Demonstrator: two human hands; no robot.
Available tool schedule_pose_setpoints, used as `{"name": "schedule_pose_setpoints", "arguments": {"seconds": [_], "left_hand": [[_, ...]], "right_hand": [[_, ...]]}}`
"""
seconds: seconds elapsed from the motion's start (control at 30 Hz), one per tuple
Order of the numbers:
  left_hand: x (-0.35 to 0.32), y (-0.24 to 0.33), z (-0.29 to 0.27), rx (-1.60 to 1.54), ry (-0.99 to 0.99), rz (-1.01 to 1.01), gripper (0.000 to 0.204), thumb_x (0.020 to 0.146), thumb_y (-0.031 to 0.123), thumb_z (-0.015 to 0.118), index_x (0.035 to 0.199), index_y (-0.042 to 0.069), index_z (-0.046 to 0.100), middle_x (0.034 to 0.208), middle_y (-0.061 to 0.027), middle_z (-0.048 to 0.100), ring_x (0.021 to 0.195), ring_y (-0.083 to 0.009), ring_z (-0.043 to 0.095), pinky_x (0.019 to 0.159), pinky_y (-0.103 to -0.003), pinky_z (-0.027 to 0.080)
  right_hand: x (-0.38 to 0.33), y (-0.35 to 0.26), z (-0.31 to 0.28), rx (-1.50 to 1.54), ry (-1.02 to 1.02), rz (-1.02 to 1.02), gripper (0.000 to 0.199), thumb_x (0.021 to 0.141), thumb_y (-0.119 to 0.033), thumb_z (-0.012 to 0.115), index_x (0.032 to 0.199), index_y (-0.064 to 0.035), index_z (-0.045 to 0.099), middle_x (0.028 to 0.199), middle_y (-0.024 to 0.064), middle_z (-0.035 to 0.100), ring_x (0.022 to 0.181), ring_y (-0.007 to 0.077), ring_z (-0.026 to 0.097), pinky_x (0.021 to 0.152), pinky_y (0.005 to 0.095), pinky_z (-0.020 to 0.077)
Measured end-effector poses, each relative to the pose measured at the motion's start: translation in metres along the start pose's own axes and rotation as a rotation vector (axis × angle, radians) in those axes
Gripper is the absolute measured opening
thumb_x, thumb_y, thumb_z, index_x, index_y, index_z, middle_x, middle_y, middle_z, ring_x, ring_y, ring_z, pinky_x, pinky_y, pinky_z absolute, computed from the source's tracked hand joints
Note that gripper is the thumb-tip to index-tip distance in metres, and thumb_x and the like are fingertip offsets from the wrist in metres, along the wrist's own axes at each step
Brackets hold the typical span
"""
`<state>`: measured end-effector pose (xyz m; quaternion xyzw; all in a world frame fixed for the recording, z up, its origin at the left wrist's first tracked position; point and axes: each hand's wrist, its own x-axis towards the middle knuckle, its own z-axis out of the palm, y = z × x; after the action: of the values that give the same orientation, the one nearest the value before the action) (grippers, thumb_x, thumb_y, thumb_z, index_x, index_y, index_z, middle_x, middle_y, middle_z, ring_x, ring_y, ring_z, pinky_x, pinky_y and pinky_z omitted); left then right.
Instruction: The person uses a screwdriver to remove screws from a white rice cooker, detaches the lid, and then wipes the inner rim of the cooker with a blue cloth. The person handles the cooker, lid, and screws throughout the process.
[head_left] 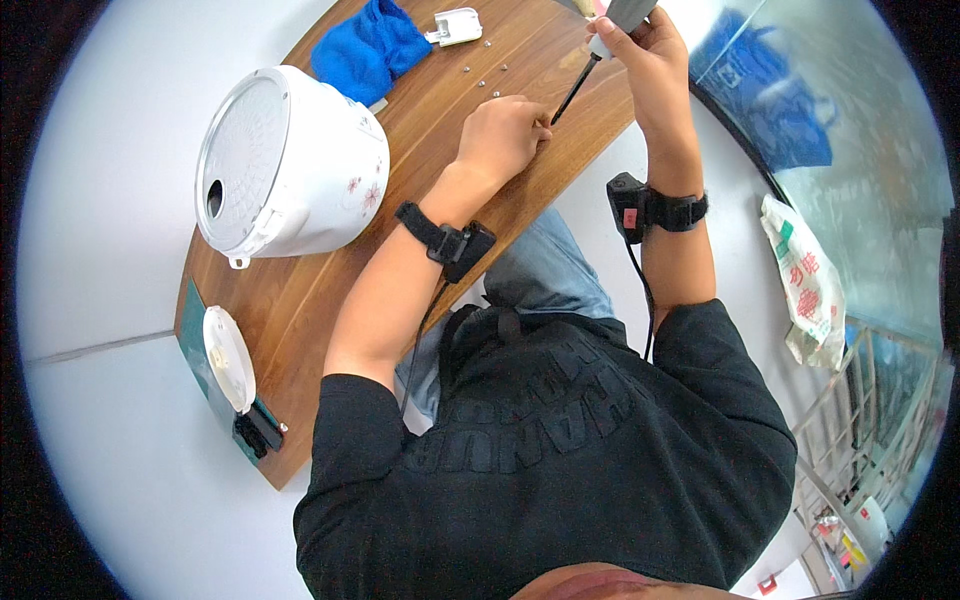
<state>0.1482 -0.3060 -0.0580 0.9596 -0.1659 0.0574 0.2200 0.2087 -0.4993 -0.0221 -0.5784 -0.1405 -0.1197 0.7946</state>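
Observation:
My right hand (660, 60) grips a screwdriver (576, 90) by its pale handle, the black shaft slanting down and to the left. Right at the tip, the fingers of my left hand (503, 137) are pinched together above the wooden table. Whatever they hold is too small or hidden to make out. Beyond that hand, several small screws (481, 83) lie scattered on the tabletop. To its left a white rice cooker (335, 170) with a flower print rests on its side, its round perforated base turned to the left.
A blue cloth (365, 50) and a small white plastic part (458, 27) lie at the table's far side. Near the left corner are a white oval piece (230, 355) and a black object (257, 432) on a green mat (192, 330). A printed plastic bag (805, 285) is at the right.

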Motion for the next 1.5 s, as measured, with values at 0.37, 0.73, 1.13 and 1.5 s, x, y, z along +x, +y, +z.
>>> {"name": "schedule_pose_setpoints", "arguments": {"seconds": [0.37,0.73,1.13,1.5], "left_hand": [[-0.08,0.009,-0.098,-0.17,0.017,-0.078,0.028,0.084,0.02,0.078,0.108,0.006,0.076,0.094,-0.0134,0.075,0.086,-0.0297,0.072,0.077,-0.039,0.056],[-0.191,0.01,-0.197,-0.217,0.428,-0.029,0.025,0.079,0.004,0.081,0.104,0.005,0.077,0.083,-0.0081,0.074,0.076,-0.0183,0.07,0.069,-0.029,0.057],[-0.211,-0.024,-0.215,0.091,0.712,-0.014,0.025,0.079,0.006,0.082,0.103,0.012,0.079,0.098,-0.005,0.075,0.087,-0.0225,0.071,0.074,-0.032,0.056],[-0.225,-0.058,-0.213,0.134,0.802,-0.126,0.051,0.076,0.026,0.089,0.123,0.017,0.073,0.14,-0.0124,0.058,0.131,-0.0333,0.054,0.105,-0.046,0.048]], "right_hand": [[0.009,0.005,0.057,-0.358,-0.253,-0.038,0.044,0.086,-0.024,0.082,0.119,0.0018,0.068,0.092,0.0105,0.073,0.082,0.0158,0.071,0.074,0.0286,0.0561],[0.007,0.07,0.159,-1.107,-0.62,0.183,0.055,0.077,-0.034,0.085,0.115,0.0024,0.071,0.099,0.0216,0.076,0.091,0.033,0.075,0.083,0.0424,0.0577],[0.011,0.096,0.166,-1.392,-0.746,0.113,0.051,0.076,-0.04,0.084,0.097,0.0056,0.075,0.093,0.0243,0.074,0.087,0.0375,0.074,0.079,0.0422,0.0577],[0.027,0.023,0.169,-0.679,-0.516,0.117,0.061,0.087,-0.034,0.08,0.131,0.004,0.064,0.121,0.0225,0.072,0.111,0.0321,0.07,0.089,0.0413,0.0578]]}}
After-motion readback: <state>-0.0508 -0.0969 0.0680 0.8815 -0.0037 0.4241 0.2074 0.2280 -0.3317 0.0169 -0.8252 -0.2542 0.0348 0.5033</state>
